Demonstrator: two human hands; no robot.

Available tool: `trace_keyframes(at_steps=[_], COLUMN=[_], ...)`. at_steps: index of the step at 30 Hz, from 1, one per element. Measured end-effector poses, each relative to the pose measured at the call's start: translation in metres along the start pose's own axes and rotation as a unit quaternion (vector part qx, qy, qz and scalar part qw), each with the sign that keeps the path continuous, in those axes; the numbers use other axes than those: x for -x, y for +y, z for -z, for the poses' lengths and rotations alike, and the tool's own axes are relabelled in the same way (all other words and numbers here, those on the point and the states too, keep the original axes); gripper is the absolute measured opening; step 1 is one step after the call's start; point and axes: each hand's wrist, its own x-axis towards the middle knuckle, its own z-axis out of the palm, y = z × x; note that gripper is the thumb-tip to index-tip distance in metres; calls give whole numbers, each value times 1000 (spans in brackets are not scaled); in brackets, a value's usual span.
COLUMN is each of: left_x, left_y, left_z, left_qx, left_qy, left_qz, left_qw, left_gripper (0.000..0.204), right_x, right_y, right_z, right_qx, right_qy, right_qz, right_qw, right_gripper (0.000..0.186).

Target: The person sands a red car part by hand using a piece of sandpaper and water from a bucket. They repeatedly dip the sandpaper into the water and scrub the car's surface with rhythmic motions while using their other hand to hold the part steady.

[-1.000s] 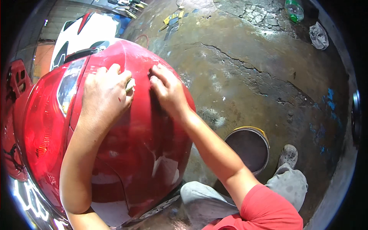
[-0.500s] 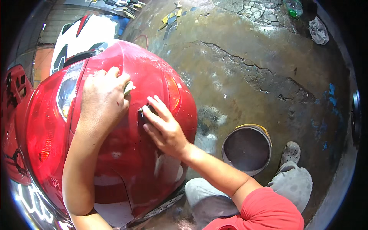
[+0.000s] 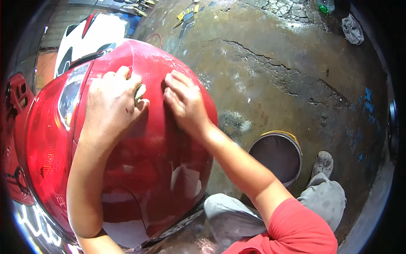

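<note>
The wet red car bumper (image 3: 146,169) curves under both of my hands. My left hand (image 3: 112,99) rests on its upper part, fingers curled round a cream, ridged piece (image 3: 140,93) that pokes out beside the thumb; it could be a cloth or sponge. To its right, my right hand (image 3: 186,101) presses on the bumper with its fingers bent together. A small dark pad lies under those fingers, now almost wholly hidden. A clear-and-red car lamp (image 3: 74,97) is left of my left hand.
A dark bucket (image 3: 277,156) with a yellow rim stands by my shoe (image 3: 323,163) at the right. Behind are a white car (image 3: 91,40), a crumpled grey bag (image 3: 352,29), a green-capped plastic bottle (image 3: 325,7) and yellow scraps (image 3: 186,16). The concrete floor (image 3: 262,97) is cracked and wet.
My right hand has slid up and away along the bumper, covering the dark pad and the orange reflector that showed before. My left hand stays nearly in place, its thumb spread slightly more.
</note>
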Motion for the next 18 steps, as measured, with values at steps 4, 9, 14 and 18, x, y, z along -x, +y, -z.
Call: trace_keyframes(at_steps=[4,9,14,18], left_x=[4,5,2,12], left_y=[-7,-7,-5,-10], left_z=[-6,-13,-9,-7], left_qx=[-13,-7,-28,-29], left_qy=[-7,48,10,9], left_qz=[-6,-18,-33,-36], left_qw=[1000,999,999,999], left_gripper=[27,19,15,14], right_x=[6,53,-18,69], right_y=[-4,-36,8,-68], right_z=[-15,-13,-4,-28], right_qx=[-4,7,-16,-2], right_qy=[25,-12,5,-10], right_qz=[-43,65,-69,25], right_qw=[999,998,997,1000], right_gripper=[35,44,34,38])
